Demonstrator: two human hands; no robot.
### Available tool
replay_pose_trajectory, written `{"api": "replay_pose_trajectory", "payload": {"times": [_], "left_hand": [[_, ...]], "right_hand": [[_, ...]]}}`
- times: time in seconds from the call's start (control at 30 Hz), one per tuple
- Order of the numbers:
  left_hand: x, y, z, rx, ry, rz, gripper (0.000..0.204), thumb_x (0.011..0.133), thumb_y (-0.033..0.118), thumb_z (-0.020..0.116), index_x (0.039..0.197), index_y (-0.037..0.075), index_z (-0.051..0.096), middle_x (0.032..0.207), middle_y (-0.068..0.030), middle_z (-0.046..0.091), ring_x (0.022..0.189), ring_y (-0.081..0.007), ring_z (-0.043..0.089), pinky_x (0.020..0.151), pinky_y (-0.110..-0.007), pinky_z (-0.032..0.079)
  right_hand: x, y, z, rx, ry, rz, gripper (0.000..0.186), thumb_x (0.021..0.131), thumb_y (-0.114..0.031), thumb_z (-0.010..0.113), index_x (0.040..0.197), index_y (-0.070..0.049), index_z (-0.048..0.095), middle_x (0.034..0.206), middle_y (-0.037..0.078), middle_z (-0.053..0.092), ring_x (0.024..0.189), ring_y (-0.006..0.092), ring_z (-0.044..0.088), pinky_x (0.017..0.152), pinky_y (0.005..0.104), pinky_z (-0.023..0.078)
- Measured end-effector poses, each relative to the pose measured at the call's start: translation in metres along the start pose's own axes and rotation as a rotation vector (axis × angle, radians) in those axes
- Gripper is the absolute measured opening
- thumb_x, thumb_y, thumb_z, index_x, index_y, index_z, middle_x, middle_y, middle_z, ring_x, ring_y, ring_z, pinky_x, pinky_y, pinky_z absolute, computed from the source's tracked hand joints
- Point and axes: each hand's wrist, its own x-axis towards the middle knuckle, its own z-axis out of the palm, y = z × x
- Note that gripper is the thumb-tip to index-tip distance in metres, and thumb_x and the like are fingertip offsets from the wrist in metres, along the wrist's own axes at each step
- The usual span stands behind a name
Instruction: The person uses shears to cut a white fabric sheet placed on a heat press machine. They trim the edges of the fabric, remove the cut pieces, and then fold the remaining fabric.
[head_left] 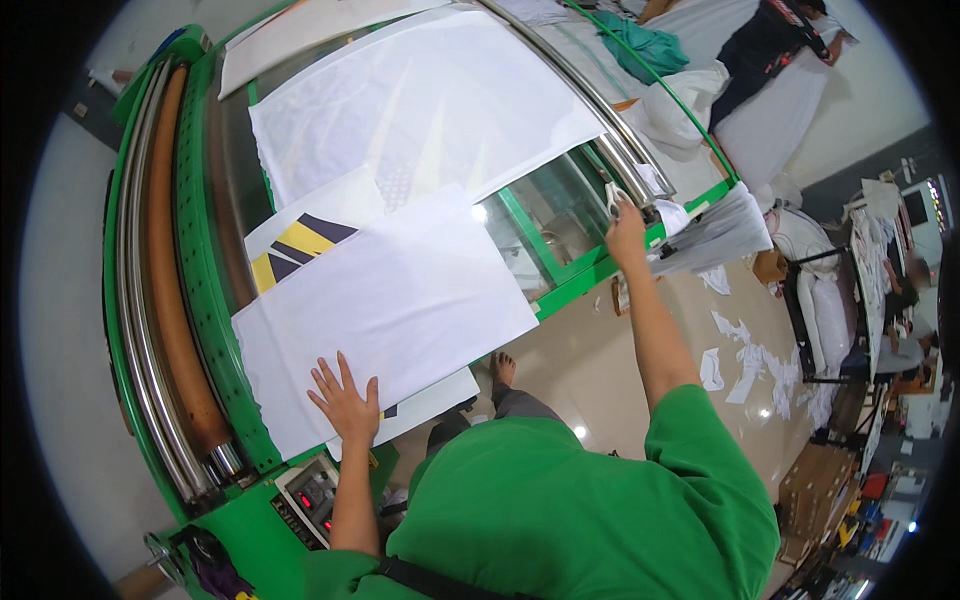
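Note:
My left hand [345, 405] lies open, fingers spread, on the near edge of a white fabric piece [390, 300]. That piece overlaps a panel with yellow and dark stripes [305, 240] and touches a larger white sheet [430, 100] with a faint pattern. All of these rest on the glass-topped bed of a green machine [560, 275]. At the bed's right edge, my right hand [627, 235] is closed around a small whitish-grey thing [615, 197] beside the metal bars. It is too small to tell what that is.
An orange-brown roller [170, 270] and steel rollers run along the machine's left side. A control box [310, 495] with red displays sits near my left forearm. White scraps [745, 360] litter the floor at right. Cardboard boxes [815, 490] are stacked farther right. Other people are in the background.

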Motion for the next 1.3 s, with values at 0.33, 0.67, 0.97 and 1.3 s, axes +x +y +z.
{"api": "replay_pose_trajectory", "payload": {"times": [0.33, 0.67, 0.97, 1.3], "left_hand": [[0.000, 0.002, -0.014, -0.012, -0.085, -0.042, 0.085, 0.095, 0.059, 0.053, 0.161, 0.016, 0.024, 0.167, -0.0227, 0.012, 0.154, -0.0425, 0.007, 0.118, -0.068, 0.002], [0.061, 0.109, -0.008, -0.247, 0.145, 0.366, 0.087, 0.093, 0.064, 0.054, 0.160, 0.016, 0.027, 0.164, -0.0217, 0.022, 0.152, -0.0408, 0.018, 0.120, -0.064, 0.008], [0.023, 0.051, -0.024, -0.485, 0.166, 0.231, 0.072, 0.097, 0.054, 0.054, 0.155, 0.014, 0.039, 0.162, -0.0218, 0.026, 0.150, -0.0460, 0.019, 0.119, -0.065, 0.014], [-0.078, -0.136, -0.038, -0.900, 0.241, -0.237, 0.027, 0.091, 0.013, 0.066, 0.113, -0.002, 0.068, 0.110, -0.0200, 0.070, 0.103, -0.0339, 0.066, 0.091, -0.043, 0.052]], "right_hand": [[0.061, 0.048, 0.002, -0.086, -0.366, 0.027, 0.035, 0.078, -0.023, 0.068, 0.105, -0.001, 0.072, 0.099, 0.024, 0.072, 0.096, 0.0427, 0.068, 0.089, 0.0488, 0.054], [0.034, 0.070, -0.016, 0.276, -0.641, 0.358, 0.021, 0.086, -0.020, 0.066, 0.087, 0.001, 0.069, 0.073, 0.010, 0.067, 0.068, 0.0220, 0.067, 0.068, 0.0372, 0.053], [-0.237, -0.115, -0.078, 1.556, -0.601, 0.650, 0.055, 0.095, -0.029, 0.070, 0.140, -0.008, 0.046, 0.100, 0.005, 0.060, 0.088, 0.0152, 0.061, 0.074, 0.0296, 0.052], [-0.415, -0.374, -0.028, 1.333, -1.381, 0.314, 0.072, 0.101, -0.032, 0.063, 0.161, -0.014, 0.027, 0.085, 0.000, 0.054, 0.074, 0.0093, 0.053, 0.065, 0.0250, 0.046]]}}
